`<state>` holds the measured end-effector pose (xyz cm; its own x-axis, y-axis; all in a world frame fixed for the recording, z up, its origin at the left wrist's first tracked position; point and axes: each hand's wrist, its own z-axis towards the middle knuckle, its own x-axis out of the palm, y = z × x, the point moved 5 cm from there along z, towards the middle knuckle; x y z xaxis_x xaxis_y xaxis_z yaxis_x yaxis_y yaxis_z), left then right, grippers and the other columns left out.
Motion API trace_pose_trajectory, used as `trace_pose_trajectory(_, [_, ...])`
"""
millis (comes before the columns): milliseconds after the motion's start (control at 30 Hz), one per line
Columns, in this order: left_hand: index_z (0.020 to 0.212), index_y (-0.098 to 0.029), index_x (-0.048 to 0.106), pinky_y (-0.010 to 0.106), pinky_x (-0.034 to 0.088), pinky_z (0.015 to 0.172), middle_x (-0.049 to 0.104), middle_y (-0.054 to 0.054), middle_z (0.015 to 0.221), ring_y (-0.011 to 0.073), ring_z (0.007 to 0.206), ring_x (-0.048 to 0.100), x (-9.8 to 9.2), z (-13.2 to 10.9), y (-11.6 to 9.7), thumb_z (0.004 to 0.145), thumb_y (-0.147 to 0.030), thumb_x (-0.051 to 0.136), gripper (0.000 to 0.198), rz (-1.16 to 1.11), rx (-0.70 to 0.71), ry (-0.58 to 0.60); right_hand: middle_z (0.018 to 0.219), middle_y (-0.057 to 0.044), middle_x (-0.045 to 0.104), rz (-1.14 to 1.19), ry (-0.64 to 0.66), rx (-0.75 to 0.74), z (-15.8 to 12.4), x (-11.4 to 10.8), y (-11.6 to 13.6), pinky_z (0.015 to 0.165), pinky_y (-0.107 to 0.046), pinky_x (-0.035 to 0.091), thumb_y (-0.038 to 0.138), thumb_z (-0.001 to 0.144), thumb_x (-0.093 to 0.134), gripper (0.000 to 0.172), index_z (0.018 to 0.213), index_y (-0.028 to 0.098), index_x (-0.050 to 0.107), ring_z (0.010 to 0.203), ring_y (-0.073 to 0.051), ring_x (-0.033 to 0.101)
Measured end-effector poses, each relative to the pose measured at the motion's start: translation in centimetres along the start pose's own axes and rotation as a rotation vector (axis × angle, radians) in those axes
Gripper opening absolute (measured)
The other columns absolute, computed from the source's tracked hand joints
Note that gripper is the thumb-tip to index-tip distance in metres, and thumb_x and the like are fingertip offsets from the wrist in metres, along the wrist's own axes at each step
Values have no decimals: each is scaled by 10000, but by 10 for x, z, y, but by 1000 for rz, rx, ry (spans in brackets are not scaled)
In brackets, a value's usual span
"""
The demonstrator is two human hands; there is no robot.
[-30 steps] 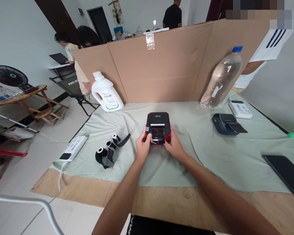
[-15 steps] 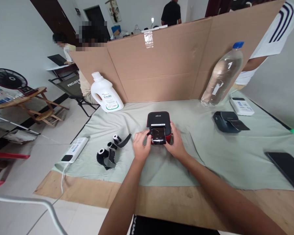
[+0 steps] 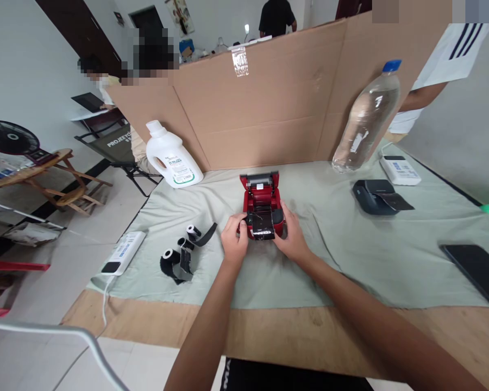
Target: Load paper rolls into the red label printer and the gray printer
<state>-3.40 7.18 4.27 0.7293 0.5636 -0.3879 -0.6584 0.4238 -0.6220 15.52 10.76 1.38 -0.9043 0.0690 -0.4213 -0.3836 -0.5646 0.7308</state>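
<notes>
My left hand (image 3: 233,239) and right hand (image 3: 292,237) pinched the front corners of one open red-and-black boxy device (image 3: 263,206), well back from the front edge of the pale-green cloth (image 3: 285,282), which stretched either side; three small black rolls (image 3: 170,260) lay leftward.

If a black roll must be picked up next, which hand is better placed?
Probably the left hand: the black rolls lie on its side, nearer to it, while the right hand is on the other side of the open printer.
</notes>
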Motion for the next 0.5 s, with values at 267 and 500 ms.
trace_pose_trajectory(267, [1070, -187, 718, 419, 536, 992, 718, 118, 1143, 222, 1100, 662, 1, -9, 2, 1033, -318, 403, 343, 20, 92, -19, 1229, -64, 738, -49, 36, 28, 42, -41, 7, 1006, -438, 516, 199, 923, 388, 436, 1173, 246, 742, 1150, -250, 650])
trace_pose_trajectory(500, [1094, -192, 714, 416, 534, 1013, 706, 123, 1180, 222, 1125, 654, 2, -9, 2, 1027, -296, 403, 335, 12, 97, 1, 988, -92, 788, -680, 786, 49, 136, 25, 28, 789, -353, 554, 157, 799, 635, 218, 947, 210, 787, 900, -262, 727])
